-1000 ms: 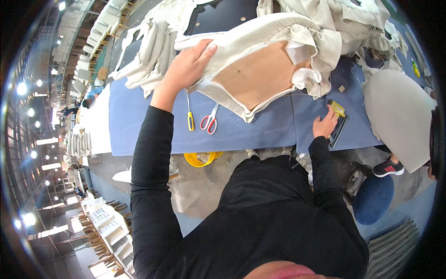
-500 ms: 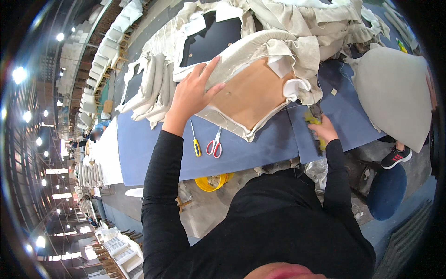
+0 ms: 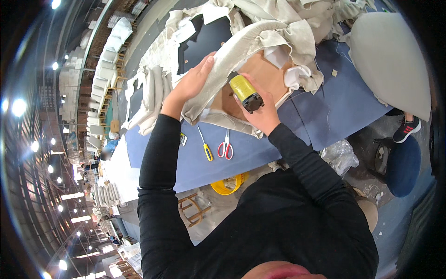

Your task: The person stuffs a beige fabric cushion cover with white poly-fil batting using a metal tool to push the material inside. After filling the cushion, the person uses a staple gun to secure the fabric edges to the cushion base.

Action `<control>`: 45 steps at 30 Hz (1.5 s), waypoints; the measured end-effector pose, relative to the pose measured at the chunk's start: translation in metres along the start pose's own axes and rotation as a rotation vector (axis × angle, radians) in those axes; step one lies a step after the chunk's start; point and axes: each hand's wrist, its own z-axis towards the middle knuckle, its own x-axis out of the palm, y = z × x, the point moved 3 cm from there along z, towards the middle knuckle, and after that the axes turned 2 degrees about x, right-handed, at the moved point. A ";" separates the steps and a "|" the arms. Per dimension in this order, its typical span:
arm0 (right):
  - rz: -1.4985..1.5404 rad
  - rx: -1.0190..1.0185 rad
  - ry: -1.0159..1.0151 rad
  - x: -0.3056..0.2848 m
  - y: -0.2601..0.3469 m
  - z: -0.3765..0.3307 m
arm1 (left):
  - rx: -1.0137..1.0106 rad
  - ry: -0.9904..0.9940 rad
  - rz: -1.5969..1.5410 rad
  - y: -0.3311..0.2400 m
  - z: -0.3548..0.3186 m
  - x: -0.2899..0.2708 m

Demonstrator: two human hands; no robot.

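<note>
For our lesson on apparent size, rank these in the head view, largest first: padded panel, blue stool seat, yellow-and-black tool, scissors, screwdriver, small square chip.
1. Padded panel
2. Blue stool seat
3. Yellow-and-black tool, partly hidden by the hand
4. Scissors and screwdriver, too alike to rank
5. Small square chip

No words or numbers can be read. Any marking on the yellow tool [image 3: 242, 87] is too small to make out; the small packet [image 3: 183, 139] on the desk [image 3: 191, 168] is blurred.
</note>
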 end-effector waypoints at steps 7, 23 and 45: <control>-0.077 -0.069 -0.041 -0.011 0.010 0.006 | 0.175 -0.042 0.145 -0.023 -0.021 -0.001; -0.086 0.010 0.076 -0.021 0.012 0.018 | 0.197 -0.054 0.358 -0.037 -0.028 0.012; 0.031 0.013 0.037 -0.015 0.024 0.009 | 0.269 -0.147 0.464 -0.032 -0.035 0.020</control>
